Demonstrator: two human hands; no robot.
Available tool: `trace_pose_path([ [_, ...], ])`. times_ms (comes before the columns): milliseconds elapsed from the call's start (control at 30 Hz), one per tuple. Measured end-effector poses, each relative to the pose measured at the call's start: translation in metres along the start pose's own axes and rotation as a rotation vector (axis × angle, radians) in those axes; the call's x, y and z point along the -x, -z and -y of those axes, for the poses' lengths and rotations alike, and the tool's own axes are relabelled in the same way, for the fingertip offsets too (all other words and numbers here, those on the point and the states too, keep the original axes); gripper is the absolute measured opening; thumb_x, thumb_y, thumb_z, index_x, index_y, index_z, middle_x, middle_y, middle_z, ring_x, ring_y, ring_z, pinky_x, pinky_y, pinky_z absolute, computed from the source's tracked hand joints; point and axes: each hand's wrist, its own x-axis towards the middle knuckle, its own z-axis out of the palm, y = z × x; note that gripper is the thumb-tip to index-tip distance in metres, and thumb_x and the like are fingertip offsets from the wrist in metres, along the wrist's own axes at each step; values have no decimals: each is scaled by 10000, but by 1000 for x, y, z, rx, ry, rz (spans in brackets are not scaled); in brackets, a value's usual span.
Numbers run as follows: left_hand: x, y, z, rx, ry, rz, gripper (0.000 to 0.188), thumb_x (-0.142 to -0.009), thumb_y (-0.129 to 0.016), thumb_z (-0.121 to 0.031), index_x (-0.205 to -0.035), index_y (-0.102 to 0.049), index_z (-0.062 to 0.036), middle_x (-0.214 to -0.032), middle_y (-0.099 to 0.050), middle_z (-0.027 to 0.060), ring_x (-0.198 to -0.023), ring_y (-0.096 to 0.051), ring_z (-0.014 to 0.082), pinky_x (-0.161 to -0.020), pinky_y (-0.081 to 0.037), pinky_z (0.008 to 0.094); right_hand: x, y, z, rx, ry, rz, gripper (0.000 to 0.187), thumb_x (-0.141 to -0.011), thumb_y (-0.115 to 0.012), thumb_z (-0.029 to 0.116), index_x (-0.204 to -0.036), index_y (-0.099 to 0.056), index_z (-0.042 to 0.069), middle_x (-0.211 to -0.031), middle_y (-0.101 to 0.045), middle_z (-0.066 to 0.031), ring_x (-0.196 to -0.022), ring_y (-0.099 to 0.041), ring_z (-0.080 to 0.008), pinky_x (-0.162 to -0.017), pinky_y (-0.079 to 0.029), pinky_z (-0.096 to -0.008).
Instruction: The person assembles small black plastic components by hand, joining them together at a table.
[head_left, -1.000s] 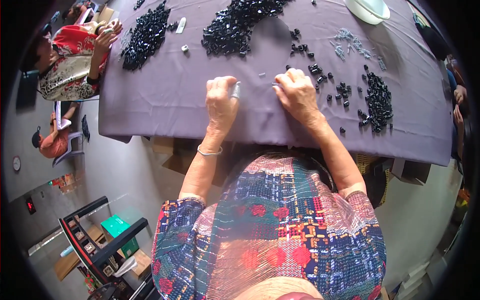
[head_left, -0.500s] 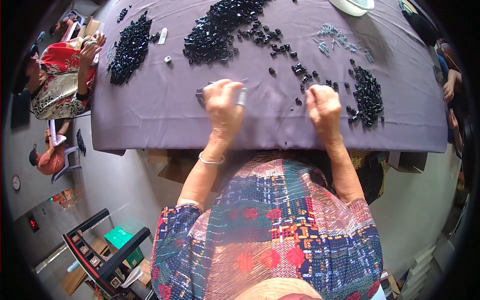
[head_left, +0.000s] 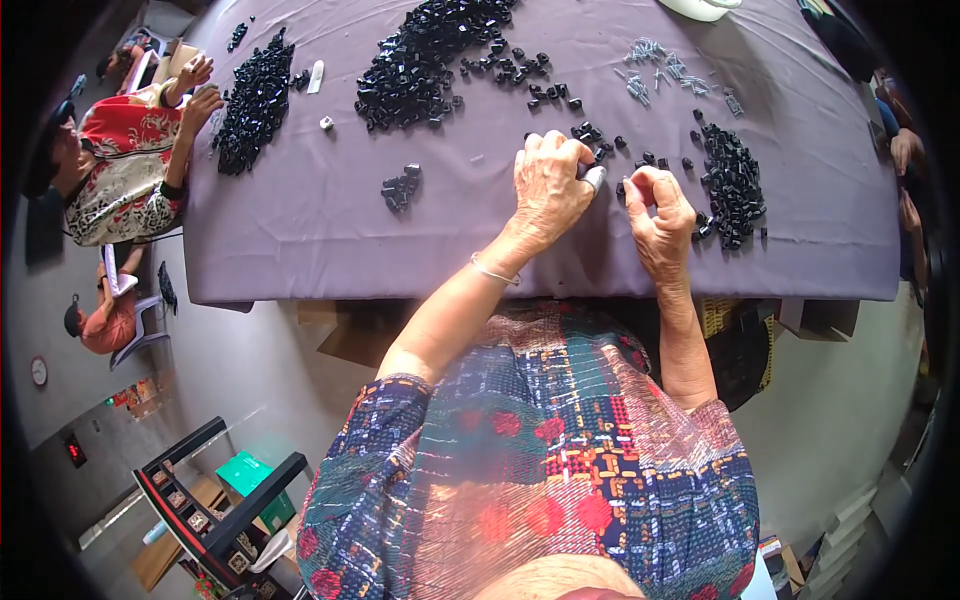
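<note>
Sorting through the small black plastic pieces on the desk, at one o'clock from the curled left hand, grip hidden, seems underway, the right hand pinched, its hold unclear, a light fingertip grip probably called for next.

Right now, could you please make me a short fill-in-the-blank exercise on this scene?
The bracelet is on the person's ____ arm.
The hand nearest the rightmost heap is the person's ____ one.
Pieces in the largest heap are coloured ____.
The small white block lies to the ____ of the largest heap.

Missing words: left; right; black; left.
</note>
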Motion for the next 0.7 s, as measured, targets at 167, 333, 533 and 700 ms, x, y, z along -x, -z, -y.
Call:
trace_pose_path([
  [167, 2, -3, 6, -22, -153, 40, 127, -727, -690, -158, -826, -659, -83, -852, -596, 91, -809, -561, 277, -721, -471, 380, 1, -1, 4, -37, 8, 7, 150, -798, -641, -33, -938, -614, 13, -783, -582, -43, -650, -536, -105, -623, -456, -239],
  [333, 0, 2, 11, 61, -197, 118, 91, -731, -641, -81, -810, -614, -45, -864, -594, 109, -810, -576, 304, -733, -486, 390, 3, -2, 2, -44, -2, 48, 183, -781, -632, -51, -949, -618, 18, -807, -592, -65, -657, -563, -133, -624, -470, -257],
  [533, -3, 14, 12, -54, -179, 230, 174, -755, -622, -49, -928, -622, -30, -893, -594, 153, -840, -590, 334, -753, -490, 396, 1, -1, 10, -62, -6, 35, 152, -794, -631, -57, -932, -619, 6, -784, -580, -35, -659, -529, -94, -633, -452, -231],
  [700, 2, 30, 20, 458, 93, 135, 167, -813, -633, -75, -971, -611, -25, -858, -614, 80, -742, -594, 206, -666, -482, 313, 6, 0, 14, -104, -26, 58, 137, -801, -632, -48, -926, -620, 7, -785, -586, -24, -667, -529, -83, -635, -450, -222],
])
